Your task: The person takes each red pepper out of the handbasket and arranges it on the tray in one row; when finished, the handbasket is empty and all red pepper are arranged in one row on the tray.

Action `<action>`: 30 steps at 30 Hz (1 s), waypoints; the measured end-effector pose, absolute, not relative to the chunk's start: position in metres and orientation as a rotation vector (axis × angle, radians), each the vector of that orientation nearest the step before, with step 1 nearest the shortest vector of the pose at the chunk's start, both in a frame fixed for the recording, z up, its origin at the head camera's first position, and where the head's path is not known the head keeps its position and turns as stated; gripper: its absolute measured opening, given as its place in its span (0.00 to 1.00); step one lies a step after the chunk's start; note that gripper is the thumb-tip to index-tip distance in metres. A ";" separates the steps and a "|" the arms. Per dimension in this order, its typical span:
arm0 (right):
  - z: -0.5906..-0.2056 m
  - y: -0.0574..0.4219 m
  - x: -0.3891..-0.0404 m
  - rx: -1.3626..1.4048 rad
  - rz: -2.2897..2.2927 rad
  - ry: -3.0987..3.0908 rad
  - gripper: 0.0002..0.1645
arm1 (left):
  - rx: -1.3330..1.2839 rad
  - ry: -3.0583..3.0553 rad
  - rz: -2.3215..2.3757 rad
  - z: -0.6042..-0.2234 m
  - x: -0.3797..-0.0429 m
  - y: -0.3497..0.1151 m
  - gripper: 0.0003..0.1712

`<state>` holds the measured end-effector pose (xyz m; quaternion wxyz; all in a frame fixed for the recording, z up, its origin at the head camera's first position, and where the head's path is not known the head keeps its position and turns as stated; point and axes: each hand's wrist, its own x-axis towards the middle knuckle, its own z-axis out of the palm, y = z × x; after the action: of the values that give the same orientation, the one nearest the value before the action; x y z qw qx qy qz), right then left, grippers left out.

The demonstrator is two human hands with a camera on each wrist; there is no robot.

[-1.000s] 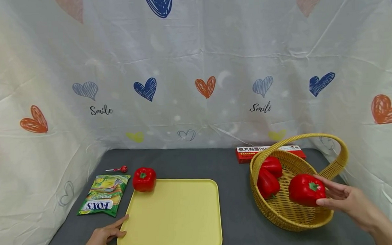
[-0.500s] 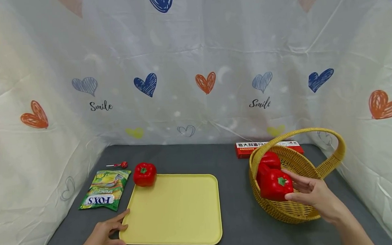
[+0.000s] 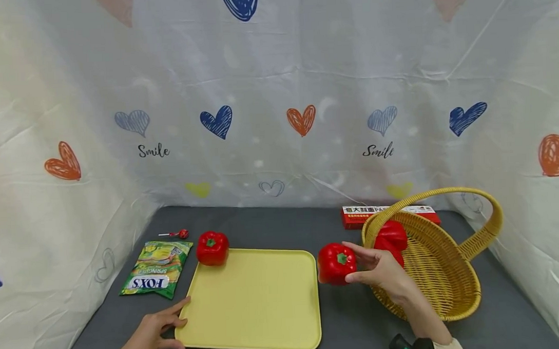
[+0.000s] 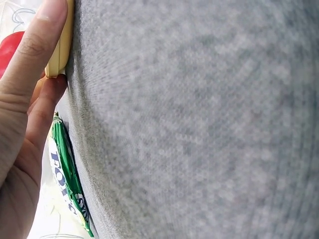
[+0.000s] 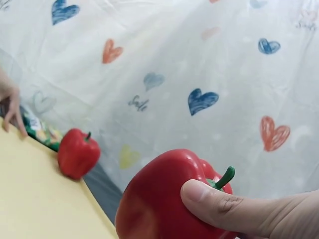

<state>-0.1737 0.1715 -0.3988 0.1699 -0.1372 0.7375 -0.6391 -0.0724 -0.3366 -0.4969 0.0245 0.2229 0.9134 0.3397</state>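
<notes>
My right hand pinches a red bell pepper between thumb and fingers, just right of the yellow tray. Its green stem points up past the thumb in the right wrist view. A second red bell pepper sits at the tray's far left corner. At the near left corner, my left hand touches the tray's rim with spread, fairly straight fingers and thumb. More red peppers lie in the yellow woven basket, partly hidden behind my right hand.
A green FOX'S candy bag lies left of the tray, with a red lollipop behind it. The basket's tall handle arches up on the right. A red and white pasta box stands behind the basket, near the heart-print cloth.
My right hand has carried the bell pepper leftward out of the basket, over its left rim, to beside the tray. The left hand has stayed at the tray's edge.
</notes>
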 end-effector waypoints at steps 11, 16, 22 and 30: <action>-0.435 0.120 -0.217 -0.129 -1.893 2.106 0.38 | 0.682 2.820 1.086 -0.498 -0.072 -0.335 0.25; -0.446 0.099 -0.232 -0.130 -1.912 2.046 0.38 | 0.708 2.832 1.092 -0.499 -0.071 -0.336 0.26; -0.451 0.074 -0.242 -0.121 -1.898 2.030 0.37 | 0.715 2.832 1.103 -0.499 -0.071 -0.335 0.27; -0.450 0.034 -0.249 -0.105 -1.841 2.104 0.35 | 0.653 2.834 1.073 -0.497 -0.071 -0.335 0.28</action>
<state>-0.2492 0.0339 -0.4504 0.1711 -0.0368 0.7409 -0.6485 -0.0710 -0.3353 -0.4971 0.0207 0.2107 0.9140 0.3461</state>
